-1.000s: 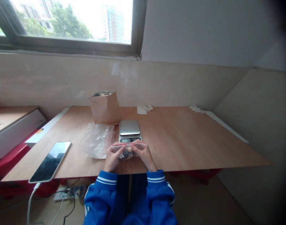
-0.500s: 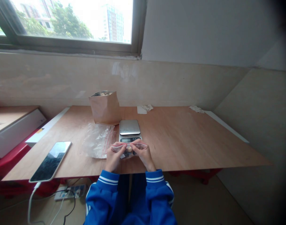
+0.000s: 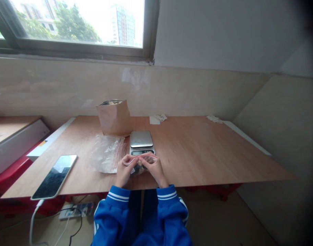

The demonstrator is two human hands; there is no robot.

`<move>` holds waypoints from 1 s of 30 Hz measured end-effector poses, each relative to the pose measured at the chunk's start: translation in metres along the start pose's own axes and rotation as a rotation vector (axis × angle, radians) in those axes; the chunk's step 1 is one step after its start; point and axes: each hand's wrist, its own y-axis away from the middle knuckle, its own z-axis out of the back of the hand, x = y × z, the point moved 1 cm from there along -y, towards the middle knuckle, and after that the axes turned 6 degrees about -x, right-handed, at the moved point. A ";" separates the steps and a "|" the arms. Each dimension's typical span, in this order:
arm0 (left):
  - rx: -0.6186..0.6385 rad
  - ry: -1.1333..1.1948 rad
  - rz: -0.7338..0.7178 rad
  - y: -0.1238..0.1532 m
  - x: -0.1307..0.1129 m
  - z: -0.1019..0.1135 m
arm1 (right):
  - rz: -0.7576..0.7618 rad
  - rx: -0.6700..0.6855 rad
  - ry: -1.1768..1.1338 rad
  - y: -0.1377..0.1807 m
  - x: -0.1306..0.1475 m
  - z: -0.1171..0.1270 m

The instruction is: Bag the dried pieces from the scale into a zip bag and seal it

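Between my two hands is a clear zip bag with a red strip along its top edge. My left hand pinches that edge near its middle, and my right hand pinches it just to the right, the thumbs close together. Something pale and dark shows through the plastic, too small to make out. Right beyond the bag stands a digital kitchen scale with a bare steel plate; my fingers partly cover its front. Left of the scale lies a pile of clear zip bags with red strips.
An upright brown paper bag, its top open, stands behind the pile. A phone on a white cable lies at the table's left front. Crumpled white paper rests at the back edge. A power strip is on the floor.
My right hand has shifted slightly left, toward my left hand. The bag's red edge, flatter before, now arches up between the hands.
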 end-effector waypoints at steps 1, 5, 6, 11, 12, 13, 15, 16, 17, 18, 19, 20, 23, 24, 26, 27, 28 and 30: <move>-0.003 0.005 0.001 0.000 0.000 0.000 | -0.004 -0.006 -0.006 0.000 -0.001 -0.001; -0.015 0.028 0.022 0.001 -0.003 0.000 | -0.016 -0.018 -0.045 -0.001 -0.003 -0.002; -0.016 0.035 0.033 0.001 -0.004 0.000 | -0.016 -0.018 -0.051 -0.001 -0.003 -0.002; -0.006 0.055 0.079 0.003 -0.007 0.000 | -0.025 -0.004 -0.051 0.001 0.001 0.000; -0.006 0.054 0.080 0.003 -0.008 0.000 | -0.025 -0.002 -0.056 0.001 0.003 0.000; -0.008 0.052 0.079 0.003 -0.008 0.000 | -0.027 -0.002 -0.063 0.002 0.004 0.000; -0.008 0.043 0.079 0.002 -0.008 0.000 | -0.034 -0.012 -0.079 0.002 0.007 0.001; 0.004 0.038 0.082 0.002 -0.009 -0.001 | -0.038 -0.020 -0.086 0.002 0.007 0.002; 0.024 0.033 0.086 0.002 -0.009 -0.001 | -0.039 -0.025 -0.090 0.002 0.007 0.002; 0.050 0.031 0.090 0.001 -0.010 -0.001 | -0.038 -0.027 -0.090 0.002 0.007 0.002; 0.077 0.032 0.092 0.000 -0.010 0.000 | -0.038 -0.031 -0.092 0.002 0.005 0.003; 0.106 0.036 0.095 0.000 -0.011 0.000 | -0.043 -0.037 -0.097 0.001 0.004 0.004; 0.147 0.042 0.098 -0.001 -0.012 0.002 | -0.073 -0.050 -0.118 0.001 -0.001 0.006; 0.146 0.044 0.098 -0.001 -0.012 0.003 | -0.081 -0.051 -0.120 0.001 -0.003 0.006; 0.123 0.070 0.101 -0.001 -0.011 0.002 | -0.083 -0.047 -0.111 0.001 -0.005 0.007; 0.107 0.089 0.101 0.000 -0.010 0.001 | -0.084 -0.051 -0.107 0.001 -0.005 0.007; 0.093 0.107 0.100 0.000 -0.010 0.000 | -0.086 -0.062 -0.106 0.001 -0.006 0.006; 0.066 0.124 0.091 0.002 -0.008 -0.004 | -0.086 -0.088 -0.104 0.001 -0.007 0.005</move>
